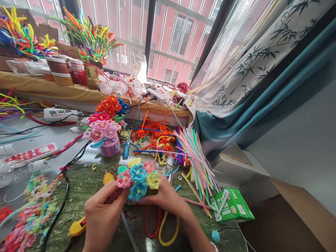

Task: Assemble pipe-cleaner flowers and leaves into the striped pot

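A small bunch of pipe-cleaner flowers point(138, 173), in blue, pink and yellow, is held up between both hands over the table. My left hand point(103, 210) is closed with its fingertips at the pink flower on the left side. My right hand point(164, 197) wraps around the base of the bunch from the right; the base is mostly hidden. Below the hands lie scissors point(153, 235) with red and yellow handles, and a translucent stick point(129, 232). A yellow tool with a narrow tip point(107, 177) shows behind my left hand, and another yellow piece point(78, 226) lies left of it.
A finished-looking pot of pink and orange pipe-cleaner flowers point(109, 147) stands behind. Loose pipe cleaners point(195, 157) lie to the right, near a green box point(232, 204). A black cable point(67, 182) crosses the left side. Plastic bottles point(22, 173) and flower pieces point(31, 217) lie there too.
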Available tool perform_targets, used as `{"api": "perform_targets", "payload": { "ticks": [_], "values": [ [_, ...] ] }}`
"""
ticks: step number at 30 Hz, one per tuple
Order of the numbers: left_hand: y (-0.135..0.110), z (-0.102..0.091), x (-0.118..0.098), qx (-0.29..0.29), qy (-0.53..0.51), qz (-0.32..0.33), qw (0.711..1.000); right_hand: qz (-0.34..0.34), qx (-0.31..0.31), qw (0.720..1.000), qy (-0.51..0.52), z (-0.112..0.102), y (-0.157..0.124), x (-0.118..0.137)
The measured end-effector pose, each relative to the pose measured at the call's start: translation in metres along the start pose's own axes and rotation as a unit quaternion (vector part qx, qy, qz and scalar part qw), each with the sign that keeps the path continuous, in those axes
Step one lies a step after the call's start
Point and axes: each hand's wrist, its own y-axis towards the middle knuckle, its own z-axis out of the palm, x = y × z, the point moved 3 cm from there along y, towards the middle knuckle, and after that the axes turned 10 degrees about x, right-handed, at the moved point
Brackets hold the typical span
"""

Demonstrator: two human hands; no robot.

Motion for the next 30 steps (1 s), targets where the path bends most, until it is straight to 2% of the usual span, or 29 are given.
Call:
{"api": "perform_targets", "payload": {
  "ticks": [2, 5, 7, 11, 16, 22, 30],
  "values": [
    [-0.004, 0.001, 0.002, -0.021, -0.019, -0.035, 0.999, 0.023, -0.095, 0.994, -0.055, -0.015, -0.012, 0.010],
    [-0.009, 0.003, 0.009, -0.055, -0.040, -0.084, 0.994, 0.030, -0.224, 0.969, -0.103, -0.023, -0.030, 0.025],
    [-0.010, 0.006, 0.012, -0.077, -0.063, -0.108, 0.989, 0.010, -0.258, 0.958, -0.124, -0.018, -0.034, 0.033],
    [-0.010, 0.010, 0.015, -0.100, -0.101, -0.141, 0.980, -0.034, -0.250, 0.958, -0.139, -0.002, -0.024, 0.039],
    [-0.009, 0.008, 0.015, -0.074, -0.119, -0.157, 0.978, -0.045, -0.260, 0.954, -0.144, 0.008, -0.014, 0.035],
    [-0.004, 0.002, 0.011, -0.071, -0.142, -0.154, 0.975, -0.020, -0.278, 0.952, -0.124, 0.016, -0.012, 0.030],
    [-0.004, 0.010, 0.014, -0.116, -0.239, -0.197, 0.944, 0.007, -0.275, 0.958, -0.076, 0.025, -0.010, 0.030]
  ]
}}
